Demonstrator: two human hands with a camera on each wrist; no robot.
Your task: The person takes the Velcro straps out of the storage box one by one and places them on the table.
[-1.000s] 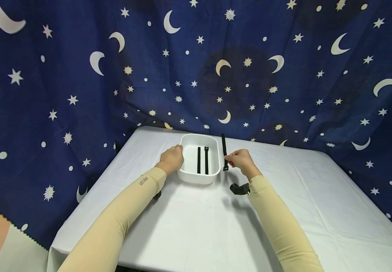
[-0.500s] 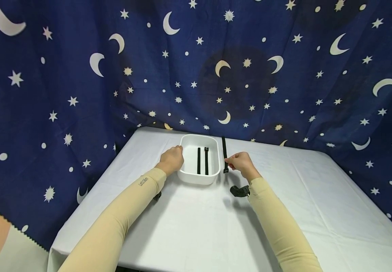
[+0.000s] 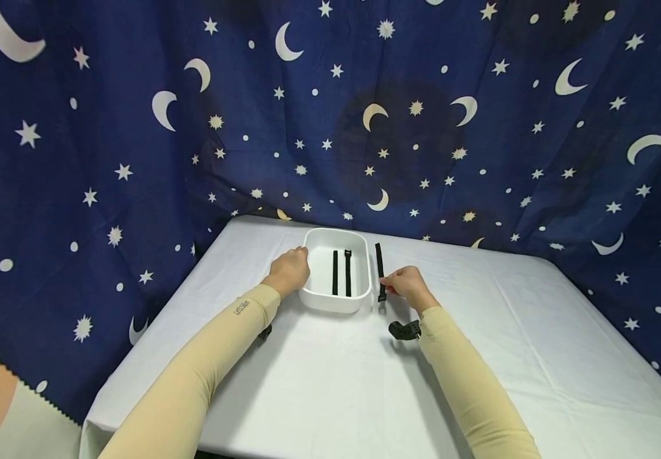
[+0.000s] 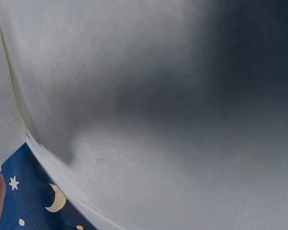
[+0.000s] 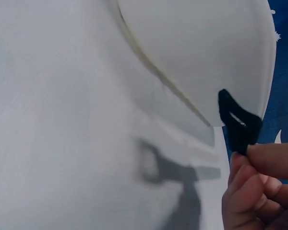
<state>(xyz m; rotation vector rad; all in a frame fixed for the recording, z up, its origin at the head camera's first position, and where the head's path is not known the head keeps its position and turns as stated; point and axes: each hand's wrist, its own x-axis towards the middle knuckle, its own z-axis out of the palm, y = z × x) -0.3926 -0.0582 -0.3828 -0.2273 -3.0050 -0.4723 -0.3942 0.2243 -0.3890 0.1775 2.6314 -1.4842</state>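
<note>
In the head view, my right hand [image 3: 407, 285] pinches a black hook-and-loop cable tie [image 3: 379, 260] near its slotted end, just outside the tub's right wall. The right wrist view shows the slotted head [image 5: 239, 136] of that tie sticking out past the thumb and fingertips, its shadow falling on the cloth. My left hand [image 3: 290, 271] grips the left rim of a white plastic tub [image 3: 330, 304]; its fingers are partly hidden. Inside the tub, two more black ties lie side by side, a left tie [image 3: 335, 273] and a right tie [image 3: 348, 274].
A white cloth [image 3: 319, 376] covers the table. Behind it hangs a blue curtain [image 3: 330, 115] with moons and stars, close to the tub's far side. A black device [image 3: 405, 330] juts from under the right wrist, and another dark piece [image 3: 265, 331] shows beneath the left forearm.
My right hand has lowered and come slightly toward me, carrying the cable tie down beside the tub. The left hand stays on the rim, and the two ties inside have not moved.
</note>
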